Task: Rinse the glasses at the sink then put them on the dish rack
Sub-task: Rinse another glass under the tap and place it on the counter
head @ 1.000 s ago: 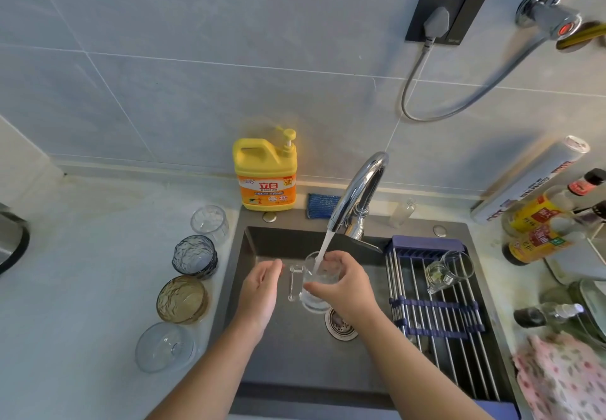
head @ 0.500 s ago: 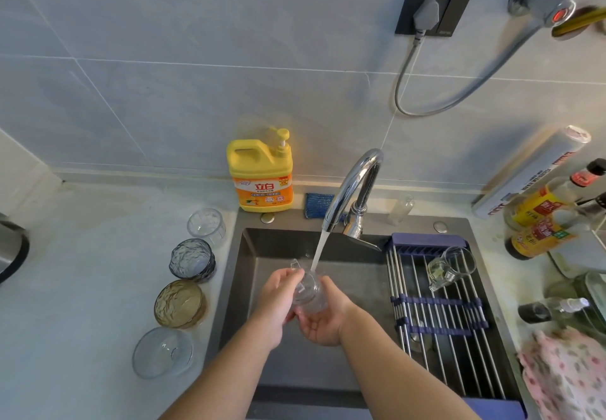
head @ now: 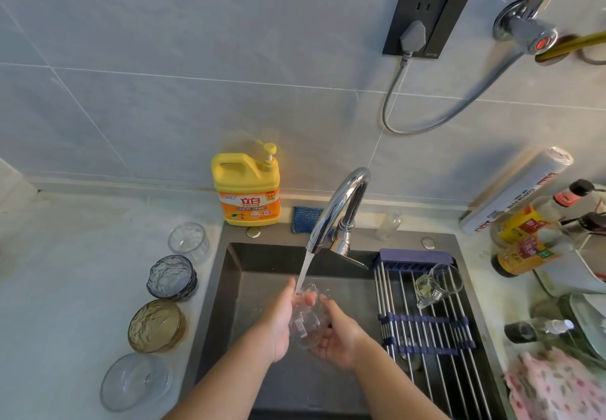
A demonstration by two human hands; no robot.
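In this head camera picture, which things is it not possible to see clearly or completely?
1. The clear drinking glass under the tap, head view: the left hand and right hand cover its sides; running water blurs its rim.
2. The small sticker on that glass, head view: too small to read.
3. The pink floral cloth, head view: cut off by the right and bottom edges.

The left hand [head: 278, 324] and right hand [head: 341, 337] hide part of the glass [head: 308, 329]. Far right of them, the pink cloth [head: 557, 390] runs off the edge. The glass's sticker [head: 299, 325] is too small to read.
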